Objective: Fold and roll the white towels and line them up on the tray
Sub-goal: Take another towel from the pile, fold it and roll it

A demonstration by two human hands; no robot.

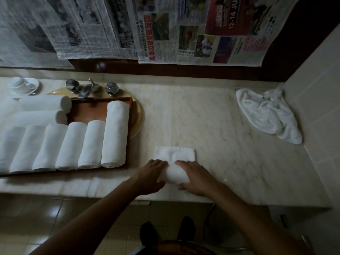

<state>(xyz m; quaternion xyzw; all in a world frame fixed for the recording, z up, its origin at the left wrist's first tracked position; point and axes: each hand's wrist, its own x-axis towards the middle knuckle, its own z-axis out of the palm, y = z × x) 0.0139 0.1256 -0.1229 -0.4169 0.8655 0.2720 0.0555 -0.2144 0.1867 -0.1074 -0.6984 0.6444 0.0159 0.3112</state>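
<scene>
The step in hand looks to be the rolling: just right of the tray (100, 109), near the front edge of the counter (220, 126), a half-rolled towel (173, 174) lies with its flat, folded tail stretching away from the person. To do it well, I judge both hands should push forward evenly so the roll's ends come out square, with steady downward pressure so the layers pack tight and match the rolled towels (92, 144) lined up on the tray; the tail wants smoothing before the roll passes over it. The left hand (150, 175) covers the roll's end nearer the tray, its fingers (161, 162) close together and curved over the top, thumb tucked at the near side. The right hand (197, 178) takes the end farther from the tray, fingers (184, 163) likewise together and bent over the roll, thumb under the near edge. Both clasp the cloth. A crumpled towel (266, 116) waits well to the right of the tray, untouched
</scene>
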